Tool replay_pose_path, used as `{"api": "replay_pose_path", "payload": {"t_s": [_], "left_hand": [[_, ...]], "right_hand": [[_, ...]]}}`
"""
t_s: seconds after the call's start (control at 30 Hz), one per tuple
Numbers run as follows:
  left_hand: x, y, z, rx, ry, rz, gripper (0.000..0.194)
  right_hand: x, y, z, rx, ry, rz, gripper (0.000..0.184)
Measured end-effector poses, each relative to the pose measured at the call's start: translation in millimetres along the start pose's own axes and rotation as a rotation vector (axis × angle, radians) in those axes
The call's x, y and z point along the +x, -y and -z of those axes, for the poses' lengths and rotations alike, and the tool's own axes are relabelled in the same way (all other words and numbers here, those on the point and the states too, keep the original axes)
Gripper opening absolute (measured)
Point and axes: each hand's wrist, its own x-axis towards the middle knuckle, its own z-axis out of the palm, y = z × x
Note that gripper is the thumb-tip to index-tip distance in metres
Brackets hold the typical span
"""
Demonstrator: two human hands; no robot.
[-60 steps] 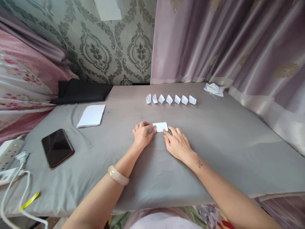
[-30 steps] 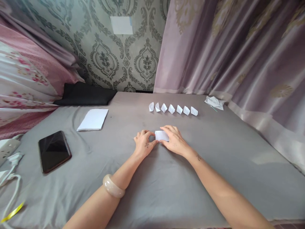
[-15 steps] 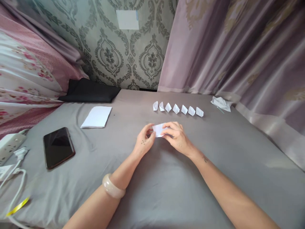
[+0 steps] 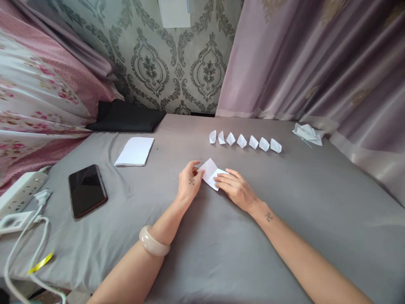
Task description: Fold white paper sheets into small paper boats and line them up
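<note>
Nearest you, a pale bangle (image 4: 154, 241) circled your left forearm. Ahead, your left hand (image 4: 190, 181) pinched one flap of a creased white paper (image 4: 209, 169) between thumb and fingers; your right hand (image 4: 238, 189) had its fingers stretched over the other part, its thumb hidden, so its grip could not be told. The paper was between your hands, above the grey-covered table (image 4: 202, 253). Beyond stood seven folded paper pieces (image 4: 241, 141) in a row.

The right hand (image 4: 236, 190) partly hides the paper (image 4: 209, 169) (the wall sheet (image 4: 175, 14) is cropped above).
</note>
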Motion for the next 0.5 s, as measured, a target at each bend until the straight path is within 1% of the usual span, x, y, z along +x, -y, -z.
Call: {"api": "replay_pose_path", "payload": {"t_s": [0.07, 0.17, 0.27, 0.3, 0.33, 0.4, 0.43, 0.47, 0.5], "left_hand": [[0, 1, 0.0, 0.121, 0.006, -0.042, 0.03], [1, 4, 0.1, 0.297, 0.024, -0.126, 0.03], [-1, 4, 2.1, 0.525, -0.007, -0.309, 0.033], [-2, 3, 3.1, 0.594, -0.001, -0.376, 0.034], [-5, 1, 4.2, 0.643, 0.035, -0.432, 0.034], [-13, -4, 6.0, 0.683, 0.181, -0.492, 0.035], [-18, -7, 6.6, 0.687, 0.248, -0.488, 0.034], [-23, -9, 6.9, 0.69, 0.282, -0.47, 0.033], [-28, -10, 7.0, 0.695, 0.286, -0.448, 0.031]], "right_hand": [[-2, 4, 0, 0.033, 0.075, -0.036, 0.03], [-2, 10, 2, 0.13, 0.128, -0.113, 0.031], [-2, 13, 4, 0.203, 0.149, -0.229, 0.033], [-2, 13, 5, 0.218, 0.153, -0.264, 0.033], [-3, 13, 5, 0.232, 0.155, -0.291, 0.033], [-4, 13, 4, 0.252, 0.152, -0.327, 0.032], [-4, 13, 4, 0.261, 0.148, -0.341, 0.031], [-4, 12, 3, 0.267, 0.142, -0.354, 0.03], [-5, 12, 2, 0.271, 0.132, -0.368, 0.028]]}}
